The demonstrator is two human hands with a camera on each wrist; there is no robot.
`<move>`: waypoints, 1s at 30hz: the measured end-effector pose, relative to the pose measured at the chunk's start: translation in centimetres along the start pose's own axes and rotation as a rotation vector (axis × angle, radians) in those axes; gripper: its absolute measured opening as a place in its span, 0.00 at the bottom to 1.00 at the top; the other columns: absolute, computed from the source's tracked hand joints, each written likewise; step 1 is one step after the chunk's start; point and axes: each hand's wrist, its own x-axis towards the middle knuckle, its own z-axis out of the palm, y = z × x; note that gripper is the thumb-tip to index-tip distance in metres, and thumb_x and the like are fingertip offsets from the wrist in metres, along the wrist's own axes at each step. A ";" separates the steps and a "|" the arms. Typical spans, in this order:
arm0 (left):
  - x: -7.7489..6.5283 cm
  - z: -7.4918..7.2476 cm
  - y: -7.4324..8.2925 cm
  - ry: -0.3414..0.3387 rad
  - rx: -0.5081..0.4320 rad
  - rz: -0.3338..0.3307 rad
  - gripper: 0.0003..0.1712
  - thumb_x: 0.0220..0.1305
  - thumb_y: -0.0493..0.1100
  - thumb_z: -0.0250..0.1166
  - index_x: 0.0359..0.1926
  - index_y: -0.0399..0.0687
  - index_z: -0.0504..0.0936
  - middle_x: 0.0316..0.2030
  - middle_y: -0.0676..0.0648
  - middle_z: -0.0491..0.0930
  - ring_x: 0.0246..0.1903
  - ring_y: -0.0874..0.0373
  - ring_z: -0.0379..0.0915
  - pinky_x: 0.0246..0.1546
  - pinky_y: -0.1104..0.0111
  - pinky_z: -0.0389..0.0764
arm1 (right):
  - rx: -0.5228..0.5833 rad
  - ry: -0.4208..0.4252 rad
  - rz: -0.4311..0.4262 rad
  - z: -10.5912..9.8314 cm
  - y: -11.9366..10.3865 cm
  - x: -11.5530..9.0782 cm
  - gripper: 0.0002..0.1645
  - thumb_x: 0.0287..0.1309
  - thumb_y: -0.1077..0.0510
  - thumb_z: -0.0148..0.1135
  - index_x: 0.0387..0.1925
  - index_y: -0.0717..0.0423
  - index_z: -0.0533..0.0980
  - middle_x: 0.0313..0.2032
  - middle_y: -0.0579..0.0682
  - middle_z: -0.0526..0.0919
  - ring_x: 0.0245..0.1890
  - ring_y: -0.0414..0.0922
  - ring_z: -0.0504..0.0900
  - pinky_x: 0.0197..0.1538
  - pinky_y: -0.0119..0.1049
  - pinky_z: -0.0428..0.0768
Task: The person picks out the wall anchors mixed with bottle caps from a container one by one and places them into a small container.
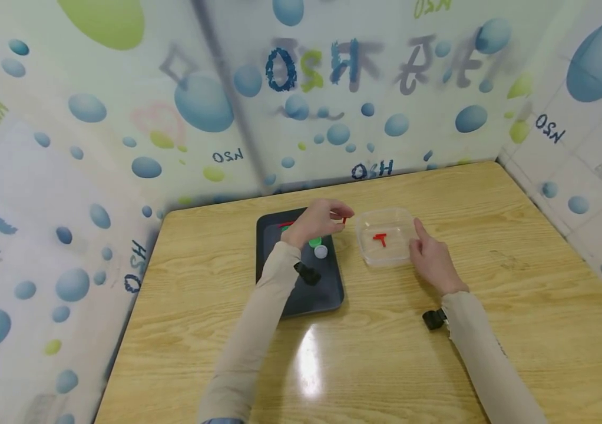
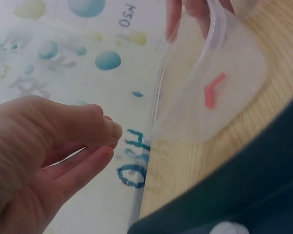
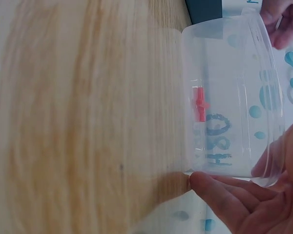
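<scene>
My left hand [image 1: 320,222] is over the right edge of the dark tray [image 1: 337,282] and pinches a small red piece [image 1: 344,220] between thumb and fingers. In the left wrist view the same hand [image 2: 53,151] hides that piece. A clear plastic box [image 1: 386,260] sits on the table to the tray's right, with small red pieces [image 1: 380,238] lying on its bottom. Its right side is held by my right hand [image 1: 433,259]. Seen from the right wrist, fingers [image 3: 224,195] are at the box's side wall.
In the tray are green round pieces [image 1: 315,242], a white round piece [image 1: 321,252] and a red strip [image 1: 285,224], partly behind the left hand. The wooden table [image 1: 386,353] meets a patterned wall [image 1: 301,147] at its back.
</scene>
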 end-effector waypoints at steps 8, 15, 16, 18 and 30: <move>1.7 1.7 1.5 -0.070 0.040 0.008 0.20 0.66 0.33 0.67 0.59 0.42 0.83 0.56 0.45 0.84 0.56 0.53 0.79 0.61 0.64 0.79 | 0.018 0.004 -0.020 -0.1 0.0 0.0 0.34 0.76 0.60 0.40 0.77 0.70 0.50 0.13 0.46 0.63 0.12 0.38 0.56 0.17 0.32 0.59; 3.2 3.7 2.2 -0.104 0.024 0.009 0.19 0.66 0.33 0.67 0.58 0.40 0.83 0.55 0.43 0.84 0.54 0.53 0.80 0.59 0.67 0.80 | 0.012 0.010 -0.013 -0.2 0.1 0.0 0.34 0.76 0.60 0.40 0.77 0.70 0.51 0.13 0.46 0.64 0.12 0.38 0.57 0.17 0.32 0.60; 3.4 3.9 2.3 -0.110 0.019 0.001 0.19 0.66 0.32 0.67 0.58 0.40 0.83 0.55 0.43 0.84 0.54 0.53 0.79 0.59 0.68 0.80 | 0.012 0.010 -0.014 -0.2 0.2 0.0 0.34 0.76 0.60 0.40 0.77 0.70 0.51 0.13 0.46 0.64 0.12 0.38 0.58 0.17 0.32 0.60; 3.8 4.4 2.4 -0.121 0.020 -0.008 0.20 0.65 0.31 0.68 0.58 0.40 0.83 0.55 0.43 0.84 0.54 0.53 0.79 0.59 0.69 0.79 | 0.013 0.011 -0.017 -0.1 0.3 0.0 0.34 0.75 0.60 0.40 0.77 0.70 0.51 0.13 0.46 0.64 0.12 0.38 0.58 0.17 0.33 0.60; 4.7 5.7 2.8 -0.162 0.069 0.058 0.20 0.65 0.32 0.67 0.58 0.38 0.82 0.54 0.42 0.84 0.55 0.52 0.79 0.60 0.67 0.79 | 0.009 0.020 -0.014 0.0 0.5 0.2 0.34 0.74 0.61 0.42 0.77 0.69 0.52 0.15 0.46 0.63 0.13 0.39 0.59 0.19 0.34 0.62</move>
